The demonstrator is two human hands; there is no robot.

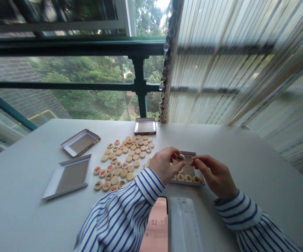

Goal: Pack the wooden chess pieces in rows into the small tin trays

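My left hand (165, 163) pinches a round wooden game piece (180, 157) just above a small open box (199, 177). Several pieces stand in a row along that box's near side. My right hand (214, 175) hovers beside the box's right edge with fingertips drawn together near the held piece; nothing shows in them. Many more wooden pieces (123, 159), marked in red or black, lie spread on the white table (22, 196) to the left of my hands.
Three empty box trays lie on the table: one at the left front (68, 176), one behind it (81, 142), one at the far edge (145, 126). A phone (156, 224) and a white case (185, 224) lie near me. A railing and curtain stand beyond the table.
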